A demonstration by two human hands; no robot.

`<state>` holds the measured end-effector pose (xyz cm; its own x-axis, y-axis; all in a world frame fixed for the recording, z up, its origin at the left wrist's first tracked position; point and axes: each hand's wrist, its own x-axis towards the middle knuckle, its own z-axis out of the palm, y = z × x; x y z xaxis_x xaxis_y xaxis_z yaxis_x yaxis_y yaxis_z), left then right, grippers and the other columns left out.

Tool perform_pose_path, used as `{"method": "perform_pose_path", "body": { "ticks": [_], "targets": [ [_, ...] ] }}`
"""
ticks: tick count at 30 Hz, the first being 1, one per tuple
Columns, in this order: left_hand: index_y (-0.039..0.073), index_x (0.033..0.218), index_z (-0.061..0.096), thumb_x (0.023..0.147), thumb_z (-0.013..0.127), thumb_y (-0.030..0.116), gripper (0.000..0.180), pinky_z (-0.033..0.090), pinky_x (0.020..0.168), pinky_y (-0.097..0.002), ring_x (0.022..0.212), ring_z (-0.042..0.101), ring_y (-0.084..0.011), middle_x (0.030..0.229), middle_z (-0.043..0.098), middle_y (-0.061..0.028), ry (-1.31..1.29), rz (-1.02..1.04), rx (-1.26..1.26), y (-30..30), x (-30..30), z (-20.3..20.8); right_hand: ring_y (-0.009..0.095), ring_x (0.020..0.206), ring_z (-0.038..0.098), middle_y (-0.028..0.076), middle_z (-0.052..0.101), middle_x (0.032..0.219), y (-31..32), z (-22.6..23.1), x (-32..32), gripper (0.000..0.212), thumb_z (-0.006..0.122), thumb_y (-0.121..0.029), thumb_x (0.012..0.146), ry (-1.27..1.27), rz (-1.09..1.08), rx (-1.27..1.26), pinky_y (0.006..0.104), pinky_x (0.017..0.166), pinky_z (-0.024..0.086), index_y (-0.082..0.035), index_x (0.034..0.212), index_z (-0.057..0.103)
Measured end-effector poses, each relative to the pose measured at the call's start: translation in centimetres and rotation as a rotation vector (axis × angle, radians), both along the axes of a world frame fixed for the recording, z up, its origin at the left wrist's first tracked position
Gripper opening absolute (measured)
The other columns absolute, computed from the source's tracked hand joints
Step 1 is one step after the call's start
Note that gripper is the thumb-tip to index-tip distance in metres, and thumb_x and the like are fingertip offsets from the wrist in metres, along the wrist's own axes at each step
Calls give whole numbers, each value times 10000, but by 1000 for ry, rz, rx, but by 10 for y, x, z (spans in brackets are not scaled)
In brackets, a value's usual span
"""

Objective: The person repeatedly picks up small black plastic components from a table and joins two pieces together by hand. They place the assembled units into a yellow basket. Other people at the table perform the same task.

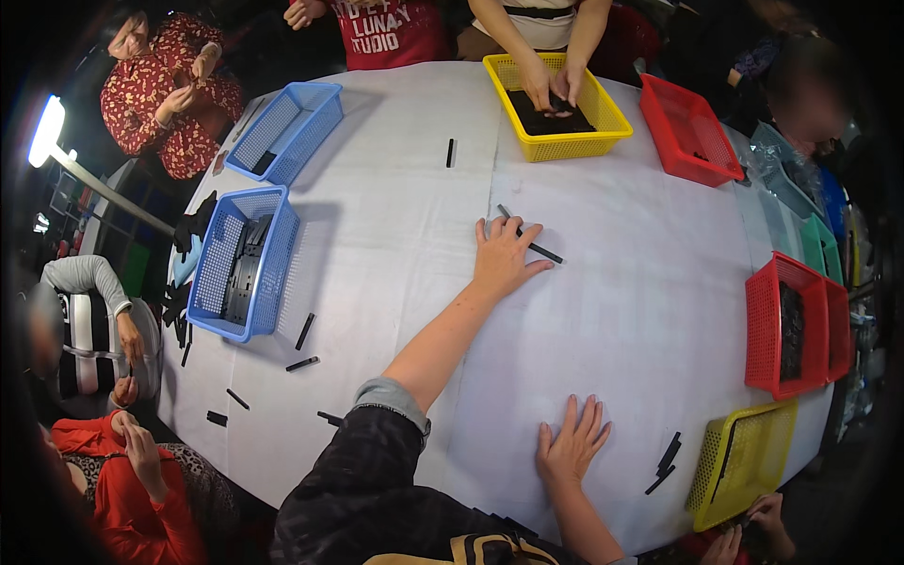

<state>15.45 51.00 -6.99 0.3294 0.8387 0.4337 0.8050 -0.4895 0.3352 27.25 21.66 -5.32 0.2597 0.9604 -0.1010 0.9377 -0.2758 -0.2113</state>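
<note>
Overhead view of a white table (405,217), the landmark for every place here. My left hand (504,256) reaches to the middle of the table, palm down with fingers spread wide, over a thin dark strip (550,253). The strip lies flat and slantwise on the tabletop, passing beneath my fingers, with both ends showing. I see no closed grip on it; whether my fingertips press it, I cannot tell. My right hand (573,450) rests near the table's near edge, palm down, fingers loosely extended, with nothing visible in its hold.

For good handling, I judge that thumb and fingertips should meet the strip's opposite long edges near its midpoint, lightly, because something so slim could skid or pivot. A flat, steady right palm should help my balance while the left arm stretches.

Toward the table's right edge lie loose dark strips (670,450), beside a yellow basket (713,466). At the table's left side stands a blue basket (268,301) holding dark parts. At its far edge, a co-worker's hands (539,87) work above another yellow basket (574,148)
</note>
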Motion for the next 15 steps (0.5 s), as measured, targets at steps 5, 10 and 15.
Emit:
{"method": "perform_pose_path", "body": {
  "ticks": [5, 10, 15],
  "targets": [
    [84, 805, 617, 681, 709, 375, 330, 302, 873, -500, 908, 469, -250, 905, 540, -77, 74, 73, 89, 66, 6, -31, 401, 1312, 187, 246, 253, 1395, 2, -6, 5, 640, 554, -362, 789, -3, 7, -15, 596, 1042, 74, -38, 1312, 379],
    [59, 909, 632, 676, 696, 364, 389, 270, 906, -524, 1012, 462, -281, 1021, 548, -111, -10, 513, 31, 129, -32, -10, 408, 1306, 196, 243, 254, 1393, 2, -8, 5, 649, 564, -377, 777, -1, 1, -6, 607, 1036, 80, -44, 1306, 391],
    [64, 1061, 615, 685, 697, 409, 517, 253, 980, -520, 1142, 423, -313, 1147, 533, -138, 2, 604, 86, 166, -42, -27, 396, 1320, 163, 244, 246, 1397, -1, -9, 7, 637, 518, -379, 802, 21, 3, -19, 585, 1050, 55, -24, 1311, 376]
  ]
}}
